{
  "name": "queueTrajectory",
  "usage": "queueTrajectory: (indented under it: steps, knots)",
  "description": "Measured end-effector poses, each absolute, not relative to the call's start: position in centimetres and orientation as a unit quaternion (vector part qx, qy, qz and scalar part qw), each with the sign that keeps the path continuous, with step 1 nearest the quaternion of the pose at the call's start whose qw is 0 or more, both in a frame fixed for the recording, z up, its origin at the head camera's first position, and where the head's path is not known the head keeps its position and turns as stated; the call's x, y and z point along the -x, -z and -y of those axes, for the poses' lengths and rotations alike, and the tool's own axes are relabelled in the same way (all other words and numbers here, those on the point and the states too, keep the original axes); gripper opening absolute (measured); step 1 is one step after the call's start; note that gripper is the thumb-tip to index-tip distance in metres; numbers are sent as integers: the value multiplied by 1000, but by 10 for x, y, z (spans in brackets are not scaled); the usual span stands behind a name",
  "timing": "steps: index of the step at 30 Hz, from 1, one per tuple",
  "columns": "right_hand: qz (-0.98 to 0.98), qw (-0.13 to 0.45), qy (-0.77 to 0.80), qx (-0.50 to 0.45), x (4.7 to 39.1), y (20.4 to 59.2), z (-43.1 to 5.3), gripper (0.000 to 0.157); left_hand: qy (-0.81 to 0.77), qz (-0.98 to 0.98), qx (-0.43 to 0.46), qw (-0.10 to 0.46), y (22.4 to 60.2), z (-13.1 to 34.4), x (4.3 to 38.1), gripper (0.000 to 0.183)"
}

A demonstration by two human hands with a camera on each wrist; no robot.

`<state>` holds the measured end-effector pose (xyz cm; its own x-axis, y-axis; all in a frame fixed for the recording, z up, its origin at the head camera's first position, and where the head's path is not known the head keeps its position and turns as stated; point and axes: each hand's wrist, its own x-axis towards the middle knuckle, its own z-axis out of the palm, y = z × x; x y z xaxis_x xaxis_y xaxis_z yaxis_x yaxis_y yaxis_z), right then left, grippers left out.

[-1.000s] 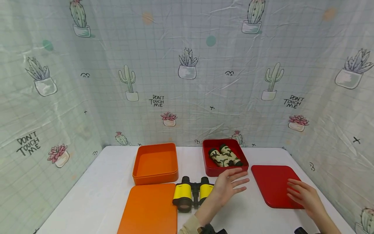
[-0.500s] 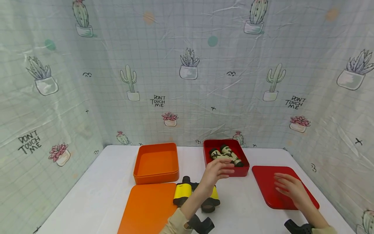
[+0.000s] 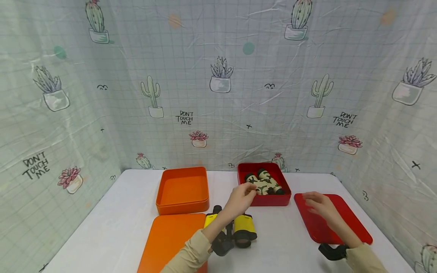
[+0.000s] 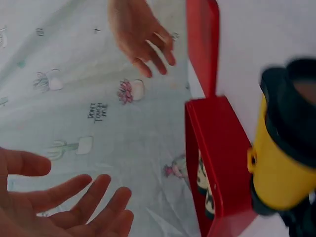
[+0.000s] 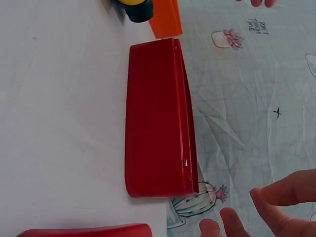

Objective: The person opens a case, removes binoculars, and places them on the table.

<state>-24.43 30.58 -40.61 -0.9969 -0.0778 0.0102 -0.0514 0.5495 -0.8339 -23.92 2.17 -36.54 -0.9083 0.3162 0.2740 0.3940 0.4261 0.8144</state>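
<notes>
My left hand [image 3: 240, 199] hovers over the table in the head view, fingers relaxed and holding nothing. Its forearm crosses above the yellow and black binoculars [image 3: 244, 226] and hides part of them. Just beyond its fingertips is a red box [image 3: 269, 201], where camouflage binoculars [image 3: 268, 182] lie slantwise. Loosely bent, the right hand [image 3: 321, 206] hangs above a flat red lid [image 3: 345, 212], also with nothing in it. The left wrist view shows spread left fingers [image 4: 89, 202] beside the box; the right wrist view has right thumb and fingertips close together at bottom right.
An orange box [image 3: 182, 189] with nothing inside stands at the back left. In front of it lies a flat orange lid [image 3: 174, 242], partly under the left sleeve [image 3: 191, 252]. A patterned curtain [image 3: 218, 125] closes off the back and sides of the white table [image 3: 102, 227].
Both hands have moved: the left one leftward and slightly up, its spread fingers now drawn in; the right one leftward and up across the red lid. The boxes and binoculars stay put.
</notes>
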Motion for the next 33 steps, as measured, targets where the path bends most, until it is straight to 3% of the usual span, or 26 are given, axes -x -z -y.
queueTrajectory:
  steps: [8,15,22,33]
  knots:
    - [-913,-39,397,82,268,403,-292,33,225,928,291,62,373,-13,247,32]
    - [-922,-90,328,182,291,406,-280,29,42,936,338,84,387,-2,259,32]
    - [-929,-112,248,252,309,411,-269,33,-16,944,328,41,400,10,273,43]
    - [-949,-140,139,247,330,417,-248,45,-48,951,306,12,414,16,286,46]
